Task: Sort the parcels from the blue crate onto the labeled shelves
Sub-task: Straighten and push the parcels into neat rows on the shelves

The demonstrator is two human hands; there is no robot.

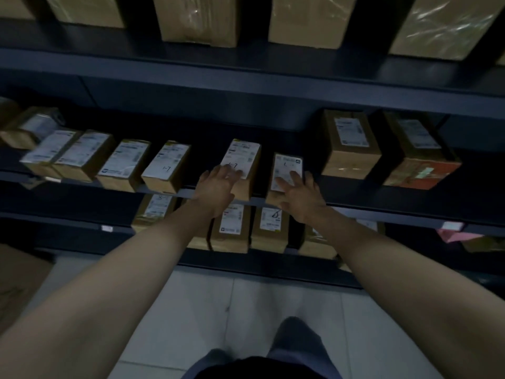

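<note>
Two small brown parcels with white labels stand side by side on the middle shelf (pixel 355 207). My left hand (pixel 218 187) rests with straight fingers on the left parcel (pixel 244 154), whose label bears a handwritten mark. My right hand (pixel 299 195) lies flat on the right parcel (pixel 288 165), fingers spread over its label. Both parcels sit at the shelf's front edge. The blue crate is out of view.
More labelled parcels line the middle shelf to the left (pixel 166 166); two bigger boxes (pixel 351 144) stand to the right. Large boxes (pixel 199 20) fill the top shelf, small parcels (pixel 232 228) the lower one. Pale tiled floor (pixel 246 310) lies below, a cardboard box (pixel 19 280) at left.
</note>
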